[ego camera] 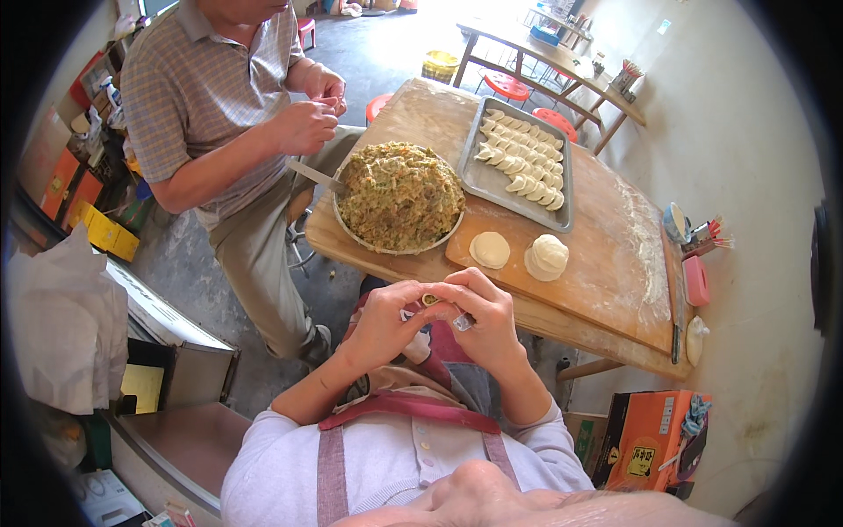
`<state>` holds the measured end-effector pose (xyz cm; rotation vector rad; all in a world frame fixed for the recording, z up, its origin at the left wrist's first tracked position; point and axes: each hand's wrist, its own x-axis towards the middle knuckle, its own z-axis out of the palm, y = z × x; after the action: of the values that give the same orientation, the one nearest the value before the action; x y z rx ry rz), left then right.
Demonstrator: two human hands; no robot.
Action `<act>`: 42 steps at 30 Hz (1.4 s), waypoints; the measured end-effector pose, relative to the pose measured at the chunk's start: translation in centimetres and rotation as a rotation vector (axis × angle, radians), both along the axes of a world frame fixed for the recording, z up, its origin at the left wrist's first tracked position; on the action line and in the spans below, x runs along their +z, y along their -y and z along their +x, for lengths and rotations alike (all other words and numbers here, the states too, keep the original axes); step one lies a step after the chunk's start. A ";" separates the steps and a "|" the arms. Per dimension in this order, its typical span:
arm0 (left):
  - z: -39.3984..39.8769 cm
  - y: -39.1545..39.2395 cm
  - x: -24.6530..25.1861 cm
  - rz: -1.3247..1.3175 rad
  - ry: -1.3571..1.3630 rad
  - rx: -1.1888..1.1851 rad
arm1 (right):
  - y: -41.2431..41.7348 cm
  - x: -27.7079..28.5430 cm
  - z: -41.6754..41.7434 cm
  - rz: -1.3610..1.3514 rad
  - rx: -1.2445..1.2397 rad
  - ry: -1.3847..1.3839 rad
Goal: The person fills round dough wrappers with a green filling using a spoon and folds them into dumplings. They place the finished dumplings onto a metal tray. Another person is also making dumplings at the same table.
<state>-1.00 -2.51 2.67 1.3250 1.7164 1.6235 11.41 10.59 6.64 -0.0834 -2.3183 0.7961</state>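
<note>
Between my left hand (390, 319) and my right hand (484, 316) is a partly folded dumpling (431, 300), with a little filling showing; the fingers of both hands hide most of it. Something clear and shiny, perhaps plastic, shows at my fingers. Beyond them on the wooden table stands a round bowl heaped with chopped filling (402, 197), a metal spatula's handle (316, 175) sticking out to the left. Two stacks of dough wrappers, a low one (489, 250) and a taller one (546, 257), lie on the wooden board. Behind them, a metal tray (484, 183) holds rows of folded dumplings (523, 158).
A co-worker (217, 99) sits at the table's left, hands together near the bowl. Flour (642, 244) dusts the board's right side, by a long dark-handled tool (677, 329). A pink container (695, 281) and a small bowl (676, 222) stand by the wall; cardboard boxes lie below.
</note>
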 end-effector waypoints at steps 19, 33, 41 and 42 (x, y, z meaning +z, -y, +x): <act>0.1 -0.2 -1.1 -0.046 0.086 -0.056 | -0.4 -1.3 0.1 -0.012 0.013 -0.015; 0.4 -0.1 -2.3 -0.029 0.245 -0.086 | -0.6 0.1 0.0 -0.035 0.023 0.103; 0.7 0.0 -2.4 -0.069 0.270 -0.118 | -0.6 0.2 0.1 0.056 0.008 0.170; 0.7 0.0 -2.6 -0.082 0.261 -0.127 | -0.7 0.2 0.0 0.039 0.006 0.184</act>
<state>-0.33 -2.48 0.07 1.1056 1.4966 1.5599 11.42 11.24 6.79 -0.1382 -2.5065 0.7744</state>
